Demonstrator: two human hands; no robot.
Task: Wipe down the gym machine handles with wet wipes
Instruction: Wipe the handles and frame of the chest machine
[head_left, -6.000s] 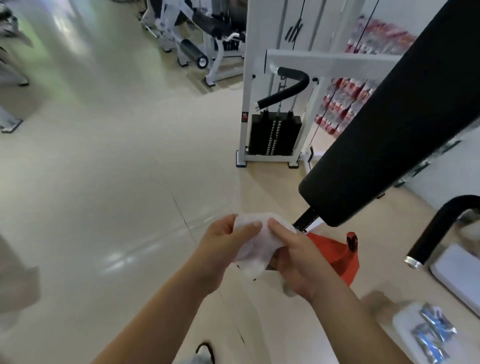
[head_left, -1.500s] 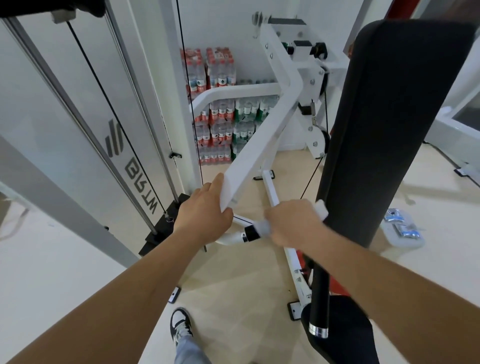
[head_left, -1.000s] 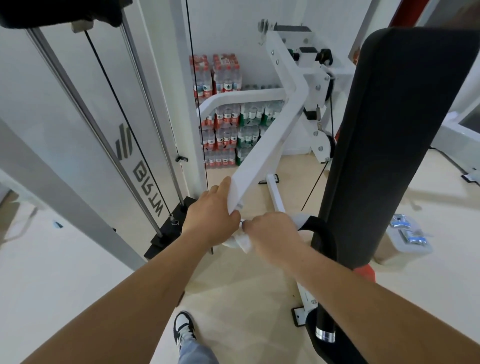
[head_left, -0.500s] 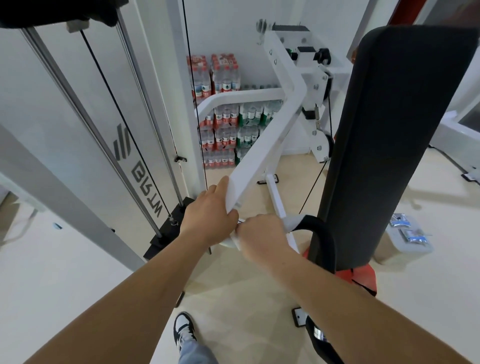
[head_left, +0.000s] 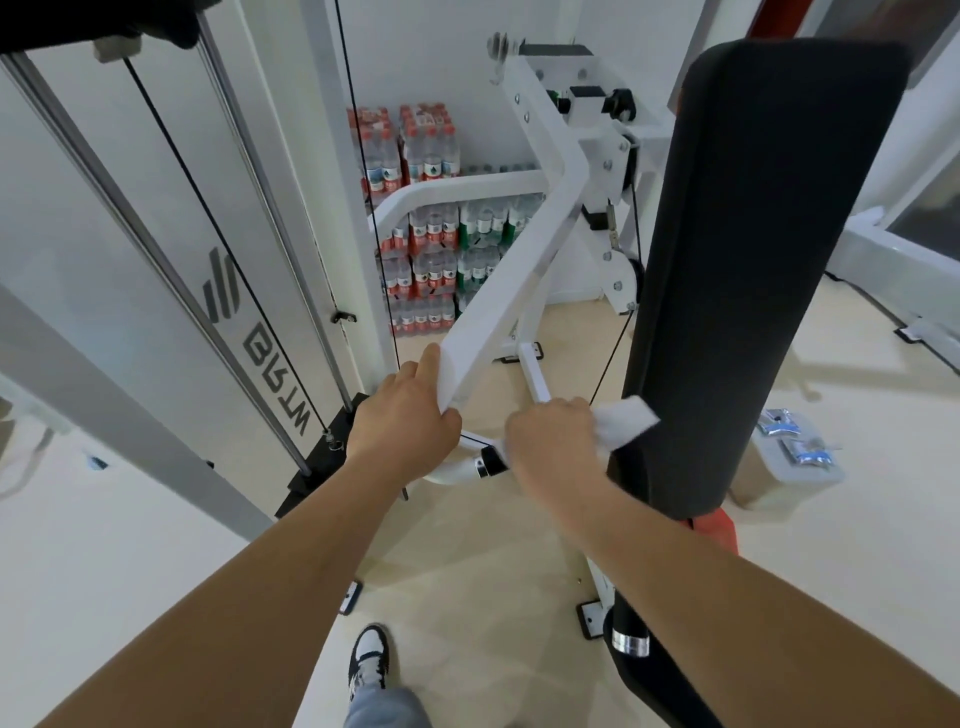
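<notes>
Wiping step in hand: left hand (head_left: 402, 423) clamps the white lever arm (head_left: 511, 283); right hand (head_left: 553, 444) closes the wet wipe (head_left: 623, 418) around the handle (head_left: 488, 461). Next, stroke along it.

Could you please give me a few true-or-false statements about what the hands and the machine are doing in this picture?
1. The left hand grips the lower end of the white machine arm. True.
2. The right hand holds a red cloth. False: it holds a white wet wipe closed around the handle.
3. Packs of bottled water are stacked by the wall. True.
4. The black pad lies flat on the floor. False: it stands upright beside the right hand.
</notes>
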